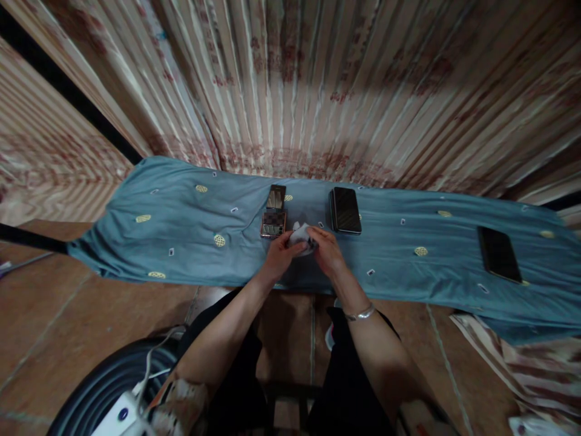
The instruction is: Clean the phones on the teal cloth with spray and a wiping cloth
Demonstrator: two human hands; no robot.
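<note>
Both my hands meet over the middle of a blue-green cloth (245, 263) with yellow patterns. Between them is a crumpled light grey wiping cloth (300, 235). My left hand (280, 254) grips its left side, thumb pressed on top. My right hand (327, 249) pinches the right side, fingers bent around it. Whether something smaller is wrapped inside is hidden. Just left of my hands lies a phone with a checkered, shiny case (273, 224), and behind it a dark phone (276, 197). To the right rests a stack of black tablet-like devices (347, 210).
Another black flat device (499, 253) lies toward the right end. Pleated patterned curtains (290, 91) hang behind the covered surface. Dark poles (68, 91) stand at the left. On the tiled floor are a coiled black hose (91, 387) and a white power strip (118, 415).
</note>
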